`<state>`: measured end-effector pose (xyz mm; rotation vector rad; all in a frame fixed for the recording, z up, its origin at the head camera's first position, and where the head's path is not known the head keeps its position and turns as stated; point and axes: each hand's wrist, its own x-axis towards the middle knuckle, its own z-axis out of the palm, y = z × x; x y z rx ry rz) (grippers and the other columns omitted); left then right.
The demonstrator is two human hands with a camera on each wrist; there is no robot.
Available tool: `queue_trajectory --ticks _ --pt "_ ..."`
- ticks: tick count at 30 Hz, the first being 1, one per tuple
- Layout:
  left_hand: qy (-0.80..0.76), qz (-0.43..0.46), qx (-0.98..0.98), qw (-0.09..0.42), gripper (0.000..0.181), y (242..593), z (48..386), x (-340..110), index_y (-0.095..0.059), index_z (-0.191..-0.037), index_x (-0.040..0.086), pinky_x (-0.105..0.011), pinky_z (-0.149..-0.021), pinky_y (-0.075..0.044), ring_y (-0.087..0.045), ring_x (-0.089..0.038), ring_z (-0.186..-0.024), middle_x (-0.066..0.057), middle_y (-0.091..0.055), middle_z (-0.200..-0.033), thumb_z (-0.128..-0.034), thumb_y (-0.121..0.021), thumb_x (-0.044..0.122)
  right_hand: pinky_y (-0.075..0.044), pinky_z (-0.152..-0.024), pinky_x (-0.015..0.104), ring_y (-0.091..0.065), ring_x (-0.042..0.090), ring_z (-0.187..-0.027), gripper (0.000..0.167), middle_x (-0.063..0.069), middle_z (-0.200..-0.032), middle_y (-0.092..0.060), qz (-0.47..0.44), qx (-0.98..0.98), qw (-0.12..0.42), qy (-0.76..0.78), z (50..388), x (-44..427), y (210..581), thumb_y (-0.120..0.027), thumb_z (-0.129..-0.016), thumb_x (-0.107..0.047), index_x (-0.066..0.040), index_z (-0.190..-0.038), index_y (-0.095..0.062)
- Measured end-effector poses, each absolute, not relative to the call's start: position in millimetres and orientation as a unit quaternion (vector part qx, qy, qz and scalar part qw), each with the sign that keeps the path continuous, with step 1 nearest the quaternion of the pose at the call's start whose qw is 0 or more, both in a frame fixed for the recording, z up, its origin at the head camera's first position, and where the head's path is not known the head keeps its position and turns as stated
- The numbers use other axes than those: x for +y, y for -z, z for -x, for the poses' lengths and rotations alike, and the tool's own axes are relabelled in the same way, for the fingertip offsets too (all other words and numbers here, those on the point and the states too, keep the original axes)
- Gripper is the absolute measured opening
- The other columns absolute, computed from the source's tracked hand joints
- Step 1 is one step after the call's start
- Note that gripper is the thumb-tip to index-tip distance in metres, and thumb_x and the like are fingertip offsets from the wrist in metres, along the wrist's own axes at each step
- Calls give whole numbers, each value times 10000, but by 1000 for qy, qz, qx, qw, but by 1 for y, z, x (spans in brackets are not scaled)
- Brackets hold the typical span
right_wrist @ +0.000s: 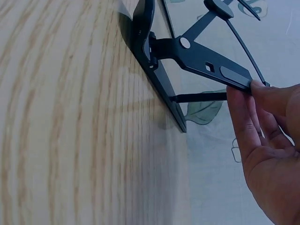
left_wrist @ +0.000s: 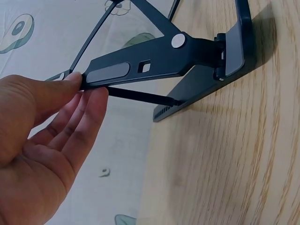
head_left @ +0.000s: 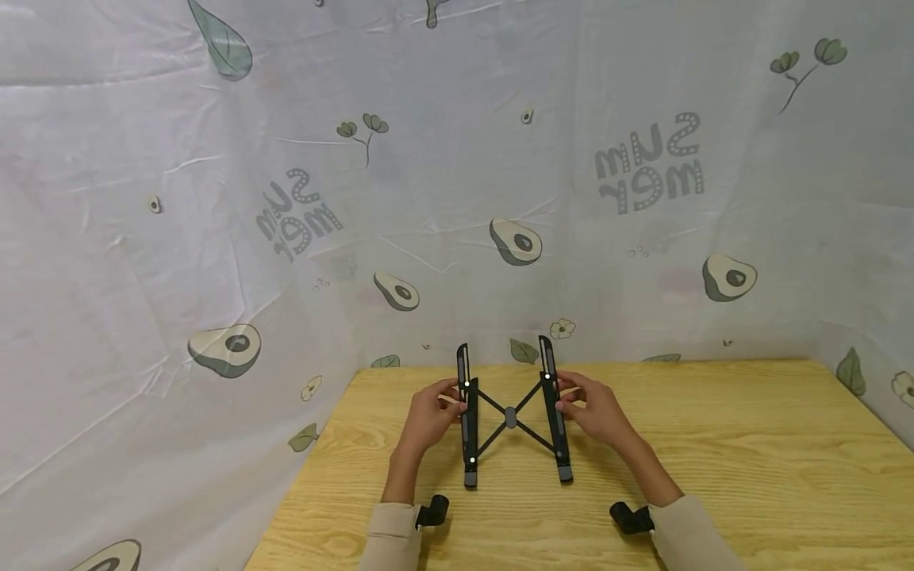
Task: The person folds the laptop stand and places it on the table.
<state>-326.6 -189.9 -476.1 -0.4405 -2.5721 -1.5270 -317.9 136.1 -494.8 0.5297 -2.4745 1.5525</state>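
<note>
A black folding stand (head_left: 510,417) with crossed bars and two long side arms stands unfolded on the wooden table. The left hand (head_left: 432,412) pinches its left side arm between thumb and fingers; in the left wrist view that arm (left_wrist: 164,58) is raised at a slant above its base bar, and the left hand (left_wrist: 51,136) holds its upper end. On the other side, the right hand (head_left: 593,406) pinches the right side arm. The right wrist view shows the right hand (right_wrist: 272,136) with thumb on top and fingers beneath the end of that arm (right_wrist: 201,61).
The wooden table (head_left: 714,444) extends to both sides of the stand. Behind it and at the left hangs a pale curtain (head_left: 443,198) printed with avocados and leaves. Black mounts (head_left: 432,511) are fixed at both wrists, near the light sleeves.
</note>
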Motion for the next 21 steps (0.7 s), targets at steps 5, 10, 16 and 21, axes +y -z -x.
queue_trajectory --ticks 5,10,16,21 --pt "506 148 -847 67 476 478 327 -189 -637 -1451 -26 -539 -797 -678 -786 -310 -919 -220 -699 -1086 -982 -711 -66 -673 -757 305 -750 380 -1054 548 297 -1314 -670 -181 -826 85 -527 318 136 497 -699 -989 74 64 -1516 -547" --pt "508 142 -846 75 505 479 327 -189 -626 -1464 -19 -470 -759 -688 -790 -318 -918 -214 -700 -1089 -971 -717 -82 -677 -767 313 -751 382 -1063 546 294 -1314 -672 -177 -823 85 -532 317 136 497 -699 -992 70 52 -1517 -555" --pt "530 136 -833 85 552 480 327 -187 -615 -1483 -2 -562 -767 -672 -788 -367 -896 -236 -699 -1100 -952 -724 -110 -680 -777 327 -750 395 -1071 541 298 -1312 -679 -174 -817 84 -543 317 135 497 -695 -994 69 51 -1518 -561" --pt "531 136 -831 93 552 481 328 -185 -625 -1475 -11 -561 -747 -670 -790 -337 -843 -242 -707 -1086 -944 -731 -118 -679 -772 327 -756 395 -1069 538 300 -1309 -691 -166 -819 89 -542 316 134 497 -704 -988 69 47 -1509 -575"
